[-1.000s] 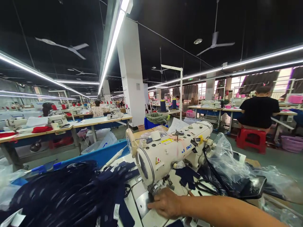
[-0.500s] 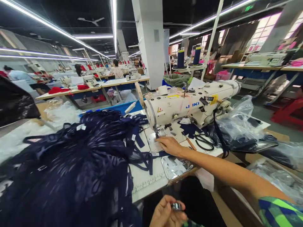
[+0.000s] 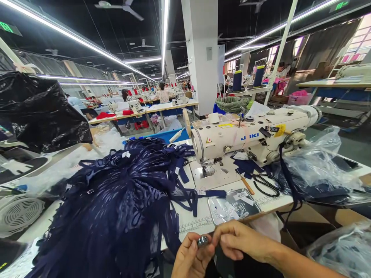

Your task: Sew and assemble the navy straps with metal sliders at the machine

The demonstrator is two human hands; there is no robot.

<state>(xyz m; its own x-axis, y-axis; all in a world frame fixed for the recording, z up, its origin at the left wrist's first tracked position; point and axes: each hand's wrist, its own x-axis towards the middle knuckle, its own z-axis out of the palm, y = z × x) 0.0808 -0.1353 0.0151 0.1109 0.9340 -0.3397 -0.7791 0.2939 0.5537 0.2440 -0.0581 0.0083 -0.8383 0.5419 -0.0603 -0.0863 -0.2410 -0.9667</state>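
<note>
Metal bobbin case (image 3: pixel 202 241), axis unclear, pinched in left hand (image 3: pixel 189 260) grip; right hand (image 3: pixel 240 241) fingertips touch it.

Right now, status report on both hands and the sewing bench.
Left hand pinching small silver metal bobbin case; right hand touching it. Navy strap pile covers the bench left of the cream sewing machine.
</note>
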